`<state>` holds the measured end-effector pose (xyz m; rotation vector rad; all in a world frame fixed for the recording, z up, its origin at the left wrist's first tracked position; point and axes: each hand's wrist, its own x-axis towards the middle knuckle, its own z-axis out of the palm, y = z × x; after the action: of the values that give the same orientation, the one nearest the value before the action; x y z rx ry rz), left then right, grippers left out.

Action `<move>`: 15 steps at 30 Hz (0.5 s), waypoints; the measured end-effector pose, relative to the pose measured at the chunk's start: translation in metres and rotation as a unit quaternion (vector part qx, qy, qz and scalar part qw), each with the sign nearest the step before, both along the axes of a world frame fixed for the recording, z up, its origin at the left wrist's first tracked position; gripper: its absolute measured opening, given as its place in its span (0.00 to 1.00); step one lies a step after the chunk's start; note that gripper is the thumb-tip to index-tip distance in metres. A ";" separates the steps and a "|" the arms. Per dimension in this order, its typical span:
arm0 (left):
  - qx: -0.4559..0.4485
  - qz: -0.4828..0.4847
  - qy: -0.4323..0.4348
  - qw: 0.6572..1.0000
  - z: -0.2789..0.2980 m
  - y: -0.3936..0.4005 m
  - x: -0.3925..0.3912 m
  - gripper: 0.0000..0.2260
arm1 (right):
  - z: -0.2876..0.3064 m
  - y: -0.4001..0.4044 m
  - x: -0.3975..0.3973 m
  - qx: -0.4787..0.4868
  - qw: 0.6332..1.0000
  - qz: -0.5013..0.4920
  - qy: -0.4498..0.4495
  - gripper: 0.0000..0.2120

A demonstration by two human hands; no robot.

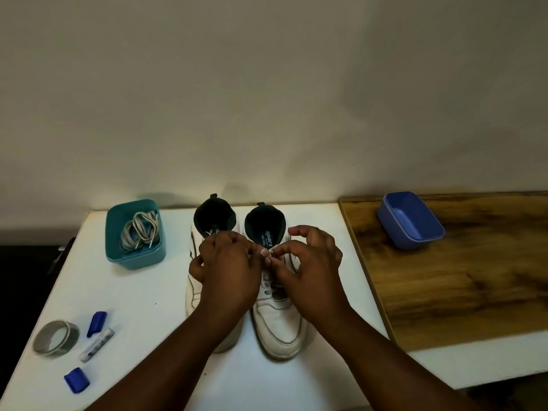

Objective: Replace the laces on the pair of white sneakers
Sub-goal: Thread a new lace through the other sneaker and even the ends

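Near the front of the white table (142, 295), two white sneakers (277, 318) stand side by side. The left hand (226, 271) and right hand (311, 268) pinch a white lace (271, 252) on the right shoe. Farther back, a teal box (114, 247) holds grey laces (141, 232).

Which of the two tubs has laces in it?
The teal tub at the white table's far left, beside the sneakers, holds a bundle of laces. The blue tub on the wooden surface to the right looks empty.
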<state>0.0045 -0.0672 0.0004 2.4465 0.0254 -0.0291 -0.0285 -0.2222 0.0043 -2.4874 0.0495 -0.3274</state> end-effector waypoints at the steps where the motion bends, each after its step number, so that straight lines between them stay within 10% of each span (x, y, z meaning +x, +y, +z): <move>1: -0.002 -0.001 0.001 1.000 -0.001 0.000 0.001 0.07 | 0.001 0.000 0.001 0.002 1.000 0.000 0.001 0.09; 15: -0.032 0.010 0.026 0.999 0.019 0.000 0.000 0.06 | 0.004 0.004 -0.005 -0.063 0.997 -0.009 -0.034 0.05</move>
<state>0.0049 -0.0673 0.0191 2.3804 0.0697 -0.0833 -0.0334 -0.2184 0.0088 -2.6002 0.0242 -0.4363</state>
